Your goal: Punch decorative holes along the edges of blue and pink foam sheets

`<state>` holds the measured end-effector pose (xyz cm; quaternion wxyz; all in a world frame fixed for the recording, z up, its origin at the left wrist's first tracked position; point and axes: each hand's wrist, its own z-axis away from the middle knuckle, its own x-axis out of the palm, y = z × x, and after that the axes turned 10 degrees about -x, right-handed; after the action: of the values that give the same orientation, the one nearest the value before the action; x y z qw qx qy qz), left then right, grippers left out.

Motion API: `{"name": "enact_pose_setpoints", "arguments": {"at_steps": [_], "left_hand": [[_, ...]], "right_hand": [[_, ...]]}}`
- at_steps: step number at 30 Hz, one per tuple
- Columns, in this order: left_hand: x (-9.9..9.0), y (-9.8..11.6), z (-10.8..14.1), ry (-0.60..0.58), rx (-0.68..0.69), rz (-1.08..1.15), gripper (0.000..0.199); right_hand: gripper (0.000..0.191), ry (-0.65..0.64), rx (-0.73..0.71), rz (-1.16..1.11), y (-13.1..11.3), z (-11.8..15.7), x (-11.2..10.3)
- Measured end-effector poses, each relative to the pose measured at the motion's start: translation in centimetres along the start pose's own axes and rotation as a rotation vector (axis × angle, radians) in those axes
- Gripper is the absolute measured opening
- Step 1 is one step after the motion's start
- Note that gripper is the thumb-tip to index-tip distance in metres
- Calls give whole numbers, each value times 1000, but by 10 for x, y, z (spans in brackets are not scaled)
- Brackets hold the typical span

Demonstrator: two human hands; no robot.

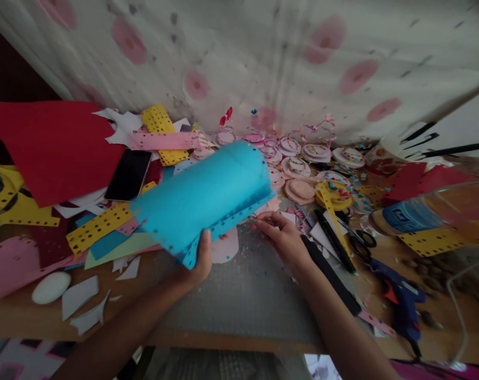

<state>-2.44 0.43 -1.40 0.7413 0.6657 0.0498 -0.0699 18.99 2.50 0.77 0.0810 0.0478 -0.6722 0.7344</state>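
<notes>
Blue foam sheet (pixel 207 198), thin and punched with small holes along its edges, is curving into a loose roll above the counter (pixel 239 301); it is looking very light and soft, bending under its own weight, so I am judging that it will crease or tear at the perforated edge if it is squeezed hard. The left hand (pixel 199 264) is holding it at the lower edge, the thumb pressing on the front and the fingers closing behind it; this plain lower border seems the safest place to take it. The right hand (pixel 281 237) is resting low on the counter just beside the sheet's right corner, the fingers gathering together as if pinching something small, but what it is pinching I cannot tell. The counter is wooden with a grey mat in the middle; around are lying a red sheet (pixel 53 148), a phone (pixel 128 174), yellow punched strips (pixel 99 227), decorated paper discs (pixel 297 166), scissors (pixel 362 243) and a glue gun (pixel 401 301); behind, a white cloth with pink spots (pixel 263 58) is hanging.
</notes>
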Motion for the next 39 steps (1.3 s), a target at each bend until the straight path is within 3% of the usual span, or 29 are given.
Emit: {"name": "enact_pose_setpoints", "arguments": {"at_steps": [4, 8, 14, 19, 21, 26, 30, 33, 39], "left_hand": [[19, 28, -16, -40, -178, 99, 59], [21, 29, -19, -82, -242, 140, 51], [16, 23, -15, -185, -190, 153, 41], [14, 33, -9, -378, -141, 123, 42], [14, 35, -7, -414, -117, 98, 40], [14, 30, -7, -270, -51, 148, 39], [15, 26, -6, -213, -20, 181, 41], [17, 27, -4, -161, -7, 187, 40], [19, 30, -4, -121, 20, 187, 38]], "right_hand": [[23, 6, -73, 140, 3, 0, -1], [25, 4, -84, 190, 7, -3, -3], [24, 35, -77, 119, 3, -3, -2], [47, -223, -49, 117, -7, 7, 8], [49, -219, -63, 139, -5, 10, 8], [36, -61, -70, 12, 2, 8, 5], [20, -254, 47, -319, -2, 9, 11], [21, -389, 62, -324, -4, 12, 15], [31, -357, 11, -271, -5, 13, 16]]}}
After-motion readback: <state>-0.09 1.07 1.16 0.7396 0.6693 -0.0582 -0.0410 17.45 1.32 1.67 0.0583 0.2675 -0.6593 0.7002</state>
